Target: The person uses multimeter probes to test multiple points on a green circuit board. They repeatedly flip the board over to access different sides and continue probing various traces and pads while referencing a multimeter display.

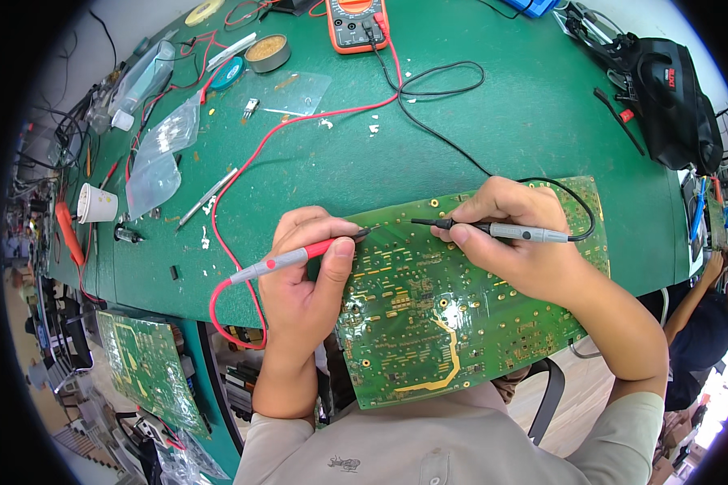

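My left hand [303,259] is closed around a red-and-grey multimeter probe [279,263], its dark tip angled to the upper left edge of a green circuit board [485,323]. In my right hand [518,234] is a black-and-grey multimeter probe [522,233], pinched between thumb and fingers, its tip pointing left over the same edge. I cannot tell whether either tip touches the board. The board leans over the table's near edge toward my body. Red and black leads run back to an orange multimeter [356,24] at the far side.
A green table [526,121] carries a plastic bag [158,166], a paper cup [97,203], a round tin [268,53] and a metal pen-like tool [208,197]. A black bag [671,105] stands far right. Another circuit board [150,368] lies lower left. Someone's arm [696,299] shows at right.
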`<state>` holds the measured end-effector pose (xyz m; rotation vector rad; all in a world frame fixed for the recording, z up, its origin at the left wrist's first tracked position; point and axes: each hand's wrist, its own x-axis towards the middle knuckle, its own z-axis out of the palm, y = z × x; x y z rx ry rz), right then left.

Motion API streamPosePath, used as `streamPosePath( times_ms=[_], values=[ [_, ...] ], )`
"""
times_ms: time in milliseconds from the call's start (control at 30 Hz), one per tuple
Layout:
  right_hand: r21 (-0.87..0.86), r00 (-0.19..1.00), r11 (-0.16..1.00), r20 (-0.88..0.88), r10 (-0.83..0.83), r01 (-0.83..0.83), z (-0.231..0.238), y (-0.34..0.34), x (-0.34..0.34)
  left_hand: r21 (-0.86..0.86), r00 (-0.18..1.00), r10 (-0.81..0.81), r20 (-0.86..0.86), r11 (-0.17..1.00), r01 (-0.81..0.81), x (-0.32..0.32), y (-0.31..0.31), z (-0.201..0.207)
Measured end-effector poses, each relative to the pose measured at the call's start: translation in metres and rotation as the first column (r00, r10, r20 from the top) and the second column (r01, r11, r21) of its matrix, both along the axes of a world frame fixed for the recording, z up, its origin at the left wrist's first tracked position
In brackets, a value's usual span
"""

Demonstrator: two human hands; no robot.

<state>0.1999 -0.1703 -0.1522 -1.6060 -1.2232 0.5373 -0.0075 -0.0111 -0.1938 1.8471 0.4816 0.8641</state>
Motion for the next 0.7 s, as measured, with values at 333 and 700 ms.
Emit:
streamPosePath(
  times_ms=[333, 700],
  values=[
    [0.009, 1.000, 1.000, 0.020, 0.003, -0.003, 0.0012, 0.0023, 0.0000, 0.035, 0.999, 0.008, -0.032, 0.999, -0.007, 0.0030, -0.0005, 0.0045],
    [0.031, 1.000, 0.999, 0.019, 0.021, -0.022, 0.0013, 0.0046, -0.0002, 0.071, 0.998, 0.001, -0.062, 0.997, 0.003, 0.0035, 0.0007, 0.0092]
  ],
)
